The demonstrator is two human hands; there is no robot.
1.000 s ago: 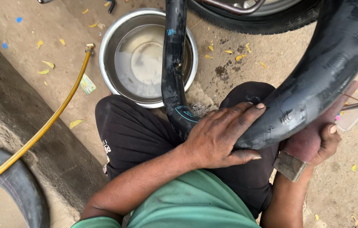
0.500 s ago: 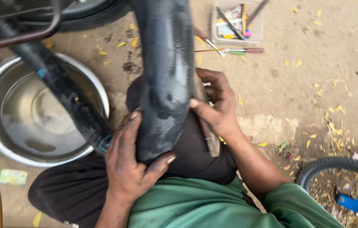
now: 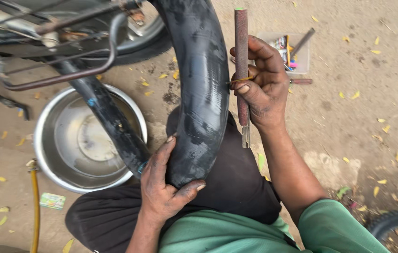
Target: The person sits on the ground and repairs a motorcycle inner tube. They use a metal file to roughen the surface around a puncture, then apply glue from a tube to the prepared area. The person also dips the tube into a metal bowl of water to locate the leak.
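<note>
Left hand [image 3: 166, 187] at 6 o'clock, wrapped around black rubber tube [image 3: 203, 93] over the lap. Right hand [image 3: 262, 86] at 1 o'clock, closed on rusty file [image 3: 242, 61]. Shiny bowl [image 3: 53, 164] at 9 o'clock. Small tray [image 3: 297, 56] farther, 1 o'clock.

A fat, dusty black inner tube [image 3: 203, 93] arcs from twelve to six o'clock over the lap, a rusty flat file [image 3: 242, 70] upright just beside it at three o'clock
</note>
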